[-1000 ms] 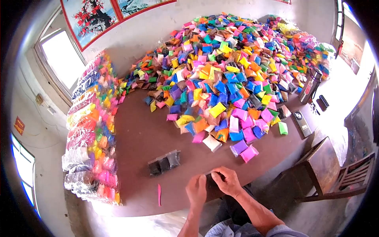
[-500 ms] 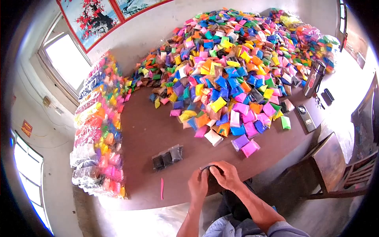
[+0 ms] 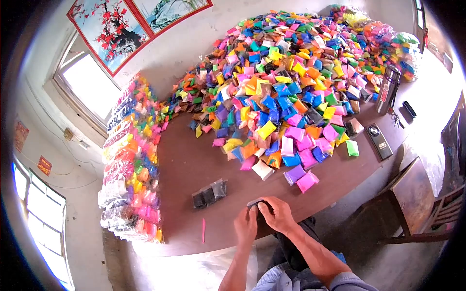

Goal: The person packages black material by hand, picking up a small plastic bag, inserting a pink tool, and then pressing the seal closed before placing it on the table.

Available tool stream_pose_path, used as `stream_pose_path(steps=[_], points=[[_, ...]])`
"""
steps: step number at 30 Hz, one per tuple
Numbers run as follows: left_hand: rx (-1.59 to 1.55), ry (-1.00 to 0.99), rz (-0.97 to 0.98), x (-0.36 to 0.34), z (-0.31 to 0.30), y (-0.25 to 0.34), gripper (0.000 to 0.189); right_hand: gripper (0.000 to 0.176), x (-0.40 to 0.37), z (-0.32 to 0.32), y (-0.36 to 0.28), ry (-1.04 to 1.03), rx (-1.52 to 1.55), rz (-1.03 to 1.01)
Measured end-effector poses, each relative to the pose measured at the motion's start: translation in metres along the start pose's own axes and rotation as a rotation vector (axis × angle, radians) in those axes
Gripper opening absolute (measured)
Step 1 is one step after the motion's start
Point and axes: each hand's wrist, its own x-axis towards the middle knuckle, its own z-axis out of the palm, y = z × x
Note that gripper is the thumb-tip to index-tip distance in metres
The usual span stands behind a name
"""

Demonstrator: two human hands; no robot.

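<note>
Taking the hands as my clock centre, I see at ten o'clock a tall stack of clear plastic bags filled with multicoloured packets (image 3: 116, 194). Nearer, between eight and nine, a thin bright-pink strip (image 3: 204, 231) lies on the brown tabletop (image 3: 179, 160); a row of three black packets in clear plastic (image 3: 209, 194) sits at ten. The left hand (image 3: 246, 226) is curled, thumb pressed to a small dark item (image 3: 254, 202) held between both hands. The right hand (image 3: 275, 215) pinches it too; I cannot tell how the hidden fingers lie. A heap of multicoloured packets (image 3: 286, 111) rises toward twelve.
</note>
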Motion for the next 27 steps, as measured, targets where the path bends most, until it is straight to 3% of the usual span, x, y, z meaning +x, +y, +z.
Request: stream_pose_path(steps=[8,16,23,27], points=[[-0.081,-0.006,-0.066,-0.002,0.001,0.0,0.028,0.014,-0.002,-0.001,0.002,0.019,-0.032,0.061],[0.027,-0.013,0.052,0.001,-0.002,-0.001,0.025,0.015,0.0,0.0,0.0,0.021,-0.057,0.007],[-0.075,-0.039,-0.058,-0.002,-0.003,0.025,0.021,0.017,-0.002,-0.002,0.005,0.035,-0.008,0.075],[0.014,-0.039,0.04,-0.003,-0.002,0.012,0.024,0.022,-0.001,-0.005,0.003,0.033,-0.022,0.096]])
